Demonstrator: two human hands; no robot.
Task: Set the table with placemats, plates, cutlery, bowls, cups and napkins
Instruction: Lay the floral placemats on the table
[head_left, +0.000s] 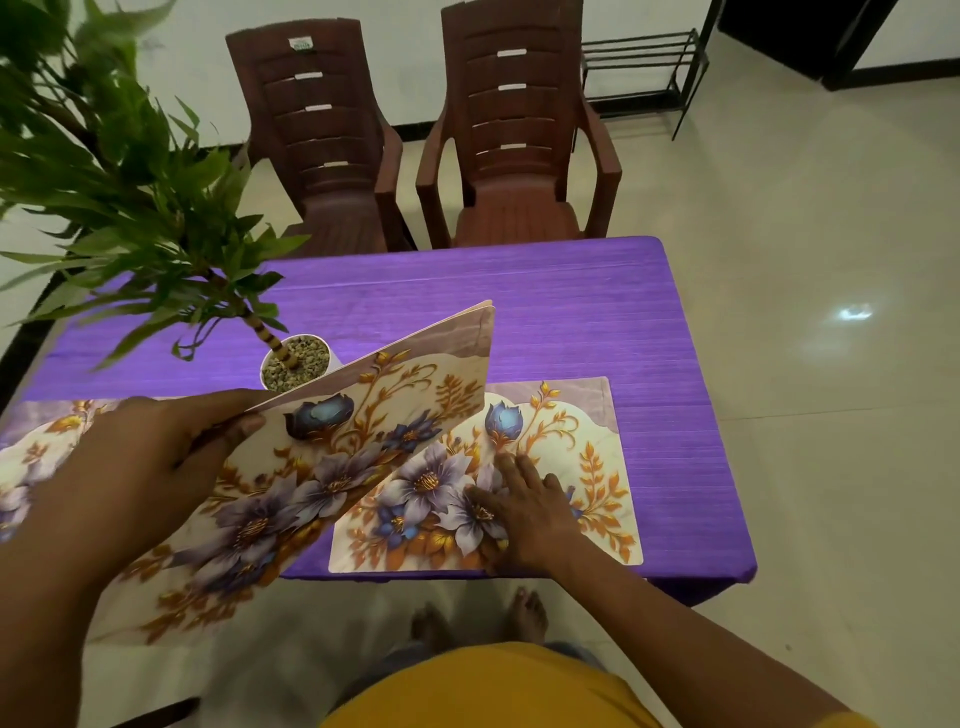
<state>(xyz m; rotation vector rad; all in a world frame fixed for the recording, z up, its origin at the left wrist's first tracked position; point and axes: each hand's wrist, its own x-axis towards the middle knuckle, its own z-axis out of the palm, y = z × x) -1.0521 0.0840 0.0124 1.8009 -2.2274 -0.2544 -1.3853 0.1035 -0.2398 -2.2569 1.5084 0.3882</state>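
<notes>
A floral placemat (545, 467) lies flat on the purple tablecloth (571, 322) at the near right part of the table, its long axis running left to right along the near edge and its near side just at that edge. The right hand (524, 512) rests on it palm down, fingers straight and spread, pointing toward the far left over the printed purple flowers; it grips nothing.

The left hand (156, 452) holds a stack of matching placemats (332, 457) raised off the table, thumb on the upper face and fingers curled beneath the left edge. At least two sheets show at the stack's far corner. The stack is tilted, its long axis running from the near left, out past the table's edge, up to a far right corner that points toward the chairs; its right edge hangs over the left part of the flat mat.

Another floral mat (36, 441) lies on the cloth at the far left, partly hidden by the arm. A small potted plant (293, 361) with pebbles stands just behind the raised stack. Two brown plastic chairs (509, 156) sit at the table's far side.
</notes>
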